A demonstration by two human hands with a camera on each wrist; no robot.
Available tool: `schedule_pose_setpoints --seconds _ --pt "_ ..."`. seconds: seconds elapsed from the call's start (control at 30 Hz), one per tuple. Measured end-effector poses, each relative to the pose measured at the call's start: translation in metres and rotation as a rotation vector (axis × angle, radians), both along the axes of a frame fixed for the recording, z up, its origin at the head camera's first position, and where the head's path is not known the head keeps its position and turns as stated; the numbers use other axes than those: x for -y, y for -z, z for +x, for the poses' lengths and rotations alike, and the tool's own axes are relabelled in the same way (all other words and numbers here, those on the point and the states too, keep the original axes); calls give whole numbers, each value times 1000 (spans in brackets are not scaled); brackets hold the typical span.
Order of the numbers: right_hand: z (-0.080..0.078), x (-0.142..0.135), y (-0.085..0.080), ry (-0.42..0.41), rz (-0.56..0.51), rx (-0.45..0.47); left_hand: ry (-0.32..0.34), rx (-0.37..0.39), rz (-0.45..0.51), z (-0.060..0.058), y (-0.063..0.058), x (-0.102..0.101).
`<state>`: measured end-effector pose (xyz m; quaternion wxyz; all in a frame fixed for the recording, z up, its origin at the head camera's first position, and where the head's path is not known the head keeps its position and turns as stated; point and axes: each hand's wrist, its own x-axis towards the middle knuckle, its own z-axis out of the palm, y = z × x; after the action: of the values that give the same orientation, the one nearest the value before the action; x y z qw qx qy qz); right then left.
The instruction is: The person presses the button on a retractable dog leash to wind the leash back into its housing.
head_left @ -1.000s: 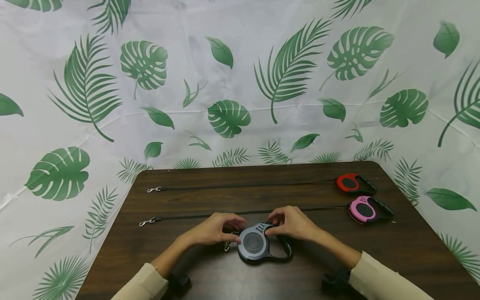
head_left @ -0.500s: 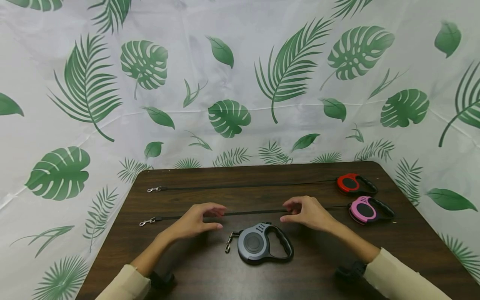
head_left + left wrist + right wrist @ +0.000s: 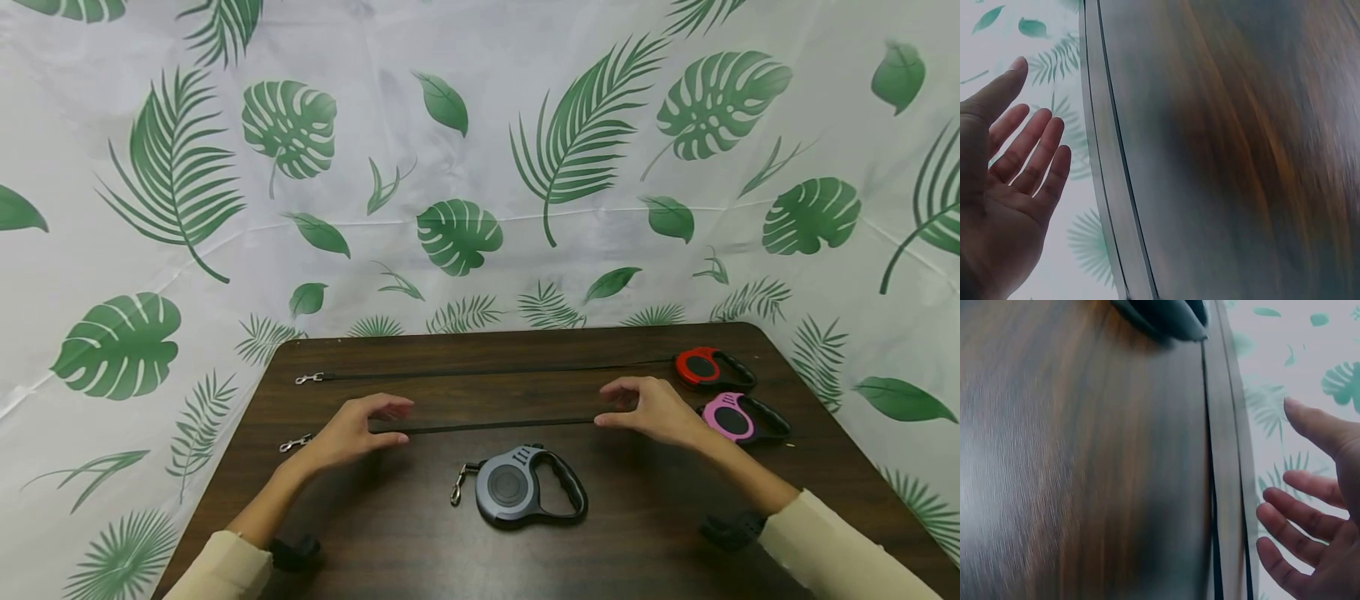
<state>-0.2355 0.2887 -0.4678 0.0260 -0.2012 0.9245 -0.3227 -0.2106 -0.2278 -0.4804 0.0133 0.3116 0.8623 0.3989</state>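
Observation:
A grey and black retractable dog leash (image 3: 507, 485) lies on the table, its metal clip (image 3: 457, 485) out to the left and its loop handle to the right. Left of it, my left hand (image 3: 352, 432) hovers over the table with loosely bent fingers and holds nothing. My right hand (image 3: 656, 410), likewise holding nothing, is raised to the upper right of the grey leash and partly covers the pink leash's (image 3: 727, 421) cord. In the left wrist view the palm and spread fingers (image 3: 1047, 153) show; in the right wrist view the fingers (image 3: 1297, 515) are apart too.
At the back right lies a red retractable leash (image 3: 701, 367), its cord drawn left to a metal clip (image 3: 309, 378). The pink leash's cord (image 3: 495, 426) runs parallel, ending at another clip (image 3: 294, 443). Behind the wooden table (image 3: 525, 567) hangs a leaf-print cloth (image 3: 480, 167).
Both hands have let go of the grey leash and moved apart, the left hand to the left, the right hand to the right and up. The grey leash stays in place.

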Motion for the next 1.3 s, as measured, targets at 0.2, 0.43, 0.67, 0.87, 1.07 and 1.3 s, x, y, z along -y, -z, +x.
schedule_pose_setpoints --seconds 0.2,0.43,0.67,0.87,1.07,1.3 --pt "-5 -21 -6 28 30 -48 -66 -37 -16 -3 1 19" --pt "-5 -45 -12 54 74 -98 -131 -59 -38 0 1 38" --pt "-6 -70 -16 54 86 -114 -183 -81 -68 2 1 55" --pt "-11 -90 -19 100 109 -71 -210 -109 -109 1 1 66" --pt "-15 -108 -17 170 170 -35 -224 -128 -151 0 3 74" --pt "-18 -129 -13 186 177 -50 -222 -155 -178 3 8 85"
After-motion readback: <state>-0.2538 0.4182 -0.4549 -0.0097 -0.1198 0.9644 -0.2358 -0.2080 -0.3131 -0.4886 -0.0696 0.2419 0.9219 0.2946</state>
